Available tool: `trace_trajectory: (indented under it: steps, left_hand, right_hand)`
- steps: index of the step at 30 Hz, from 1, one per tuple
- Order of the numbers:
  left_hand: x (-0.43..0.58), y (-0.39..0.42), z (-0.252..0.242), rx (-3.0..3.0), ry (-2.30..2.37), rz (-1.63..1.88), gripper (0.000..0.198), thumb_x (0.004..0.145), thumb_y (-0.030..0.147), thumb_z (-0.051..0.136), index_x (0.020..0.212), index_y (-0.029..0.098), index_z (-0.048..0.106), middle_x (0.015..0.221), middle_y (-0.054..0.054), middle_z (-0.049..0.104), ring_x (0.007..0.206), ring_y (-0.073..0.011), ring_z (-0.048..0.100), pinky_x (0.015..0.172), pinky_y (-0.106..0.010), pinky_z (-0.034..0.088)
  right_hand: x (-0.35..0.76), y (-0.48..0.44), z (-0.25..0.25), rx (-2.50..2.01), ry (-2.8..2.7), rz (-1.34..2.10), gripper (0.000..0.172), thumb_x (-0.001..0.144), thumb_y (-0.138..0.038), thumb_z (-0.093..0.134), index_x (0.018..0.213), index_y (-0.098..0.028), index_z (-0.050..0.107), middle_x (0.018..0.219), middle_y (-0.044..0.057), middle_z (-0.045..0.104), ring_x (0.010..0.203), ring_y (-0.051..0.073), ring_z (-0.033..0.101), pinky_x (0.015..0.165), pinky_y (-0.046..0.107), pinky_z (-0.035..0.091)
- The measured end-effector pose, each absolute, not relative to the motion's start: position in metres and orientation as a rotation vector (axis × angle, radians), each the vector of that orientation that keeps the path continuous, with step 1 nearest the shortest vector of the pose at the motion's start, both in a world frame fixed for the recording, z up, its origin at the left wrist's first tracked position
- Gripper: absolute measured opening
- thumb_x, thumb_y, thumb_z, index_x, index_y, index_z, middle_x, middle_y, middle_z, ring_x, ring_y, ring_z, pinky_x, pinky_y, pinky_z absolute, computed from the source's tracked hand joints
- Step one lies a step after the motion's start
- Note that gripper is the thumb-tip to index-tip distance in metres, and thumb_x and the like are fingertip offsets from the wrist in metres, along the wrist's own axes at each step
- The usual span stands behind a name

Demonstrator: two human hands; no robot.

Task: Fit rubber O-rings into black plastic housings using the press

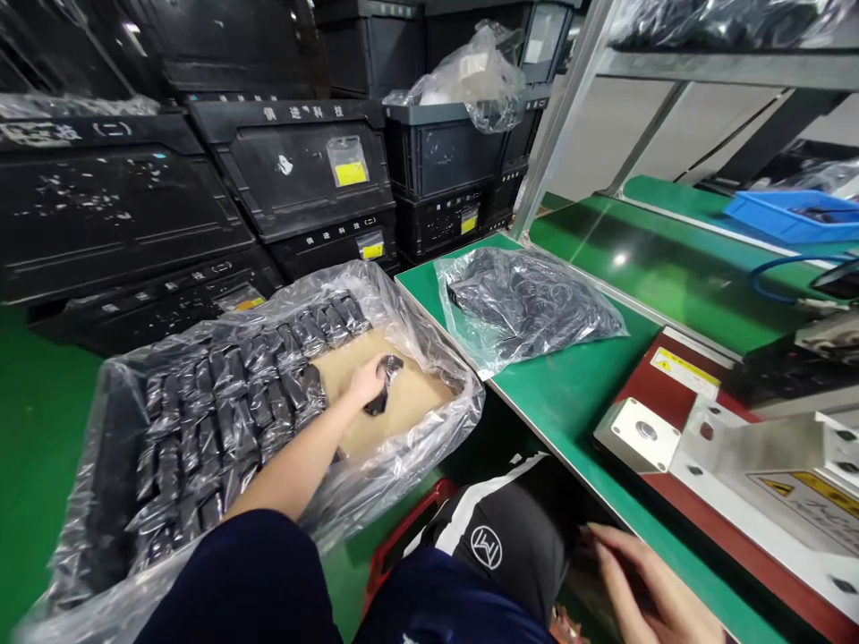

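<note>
Entry: small black plastic-wrapped part (pixel 386 383), crumpled, clenched in the left hand (pixel 366 383) just above a tan cardboard sheet (pixel 416 394) inside a clear-lined crate. At 9 o'clock, rows of black bagged parts (pixel 221 416). At 1 o'clock, the clear plastic liner's rim (pixel 416 309). At 3 o'clock, a green workbench (pixel 564 394). At 4 o'clock, the right hand (pixel 644 586), open, released, beside the bench edge.

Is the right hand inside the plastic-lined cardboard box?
No, the bare right hand sits by the green workbench edge, outside the clear-plastic-lined cardboard box.
</note>
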State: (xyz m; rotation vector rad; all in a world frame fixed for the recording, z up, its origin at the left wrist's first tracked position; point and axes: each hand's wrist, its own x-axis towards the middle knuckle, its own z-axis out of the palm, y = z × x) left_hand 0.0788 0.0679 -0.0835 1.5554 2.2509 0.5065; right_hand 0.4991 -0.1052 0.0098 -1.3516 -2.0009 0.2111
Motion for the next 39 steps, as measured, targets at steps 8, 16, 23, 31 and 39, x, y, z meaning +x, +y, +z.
trace_trajectory:
  steps: [8, 16, 23, 31, 39]
  left_hand:
    - [0.118, 0.031, -0.078, 1.785, 1.726, 1.053, 0.035, 0.085, 0.017, 0.044, 0.119, 0.022, 0.054, 0.118, -0.006, 0.063, 0.107, -0.0180, 0.060, 0.093, -0.031, 0.048]
    - [0.141, 0.007, -0.065, 1.646, 1.653, 1.287, 0.045, 0.083, 0.014, 0.054, 0.126, 0.023, 0.044, 0.117, -0.008, 0.061, 0.107, -0.0196, 0.061, 0.092, -0.036, 0.052]
    - [0.068, -0.007, -0.062, 1.780, 1.905, 0.914, 0.043, 0.085, 0.034, 0.061, 0.126, 0.023, 0.051, 0.126, -0.009, 0.057, 0.120, -0.0243, 0.052, 0.105, -0.040, 0.043]
    - [-0.016, 0.020, -0.070, 1.343, 2.476, 0.592, 0.036, 0.072, 0.021, 0.067, 0.107, 0.014, 0.065, 0.115, -0.020, 0.058, 0.098, -0.0416, 0.060, 0.090, -0.061, 0.043]
    - [-0.005, 0.047, -0.075, 0.984, 2.278, 1.065, 0.023, 0.070, 0.013, 0.057, 0.090, 0.019, 0.067, 0.091, -0.004, 0.064, 0.089, -0.0206, 0.061, 0.092, -0.038, 0.048]
  right_hand:
    - [0.354, 0.009, 0.023, -1.159, -2.105, 0.797, 0.033, 0.093, -0.034, 0.053, 0.120, -0.018, 0.062, 0.112, 0.011, 0.068, 0.101, 0.021, 0.067, 0.087, 0.034, 0.056]
    - [0.265, 0.052, -0.024, -1.054, -2.087, 0.777, 0.021, 0.091, -0.024, 0.054, 0.096, -0.018, 0.073, 0.104, 0.010, 0.072, 0.102, 0.022, 0.065, 0.097, 0.041, 0.050]
    - [0.269, 0.050, -0.007, -0.897, -1.991, 0.696, 0.013, 0.087, -0.022, 0.062, 0.091, -0.023, 0.074, 0.087, 0.004, 0.075, 0.096, 0.023, 0.065, 0.091, 0.044, 0.049]
    - [0.274, 0.052, 0.026, -0.940, -1.722, 0.878, 0.011, 0.091, -0.023, 0.053, 0.083, -0.021, 0.060, 0.072, 0.001, 0.060, 0.065, 0.014, 0.058, 0.060, 0.026, 0.047]
    - [0.247, 0.045, 0.004, -1.154, -2.483, 1.041, 0.029, 0.090, -0.030, 0.054, 0.116, -0.019, 0.061, 0.073, 0.002, 0.069, 0.059, 0.017, 0.063, 0.062, 0.027, 0.048]
